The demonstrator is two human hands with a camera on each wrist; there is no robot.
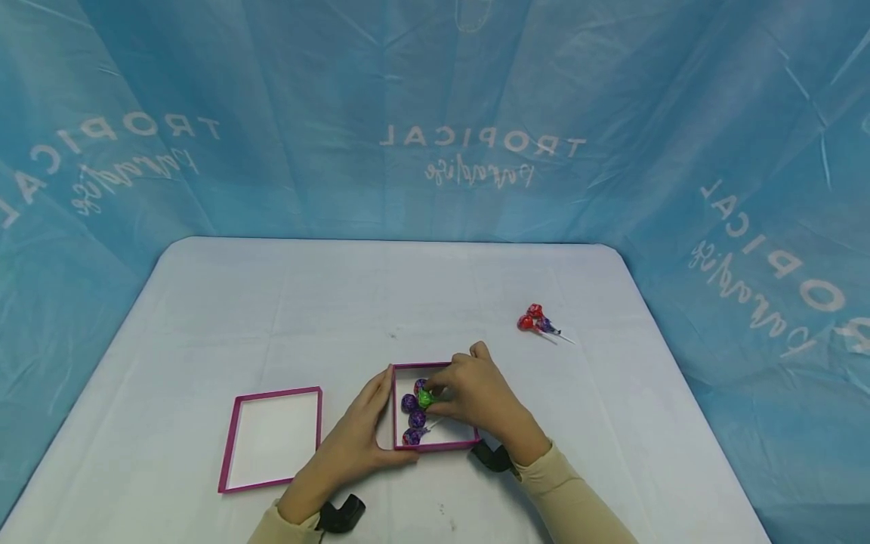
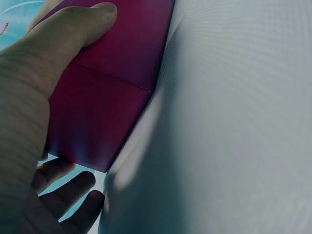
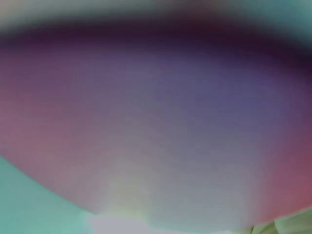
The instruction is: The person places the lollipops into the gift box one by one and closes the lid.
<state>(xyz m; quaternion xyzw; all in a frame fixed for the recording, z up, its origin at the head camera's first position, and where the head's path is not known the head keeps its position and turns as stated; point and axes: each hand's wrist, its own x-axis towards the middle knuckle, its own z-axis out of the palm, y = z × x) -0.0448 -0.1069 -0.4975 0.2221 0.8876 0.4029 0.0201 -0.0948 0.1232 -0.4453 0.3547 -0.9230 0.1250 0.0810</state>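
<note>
In the head view, your left hand (image 1: pixel 363 434) is spread around the near-left corner of the magenta box (image 1: pixel 438 446), thumb on the near wall and fingers along the left. Your right hand (image 1: pixel 476 389), fingers bent, pinches the green lollipop (image 1: pixel 425 399) inside that box, among purple lollipops (image 1: pixel 408 403). A second box (image 1: pixel 229 446) lies to the left on the table (image 1: pixel 381 302); red and purple lollipops (image 1: pixel 537 319) lie together farther right. In the left wrist view, your thumb lies straight against the wall. In the right wrist view, a blurred purple-pink surface fills most of the frame, so you cannot tell the hand's state there.
</note>
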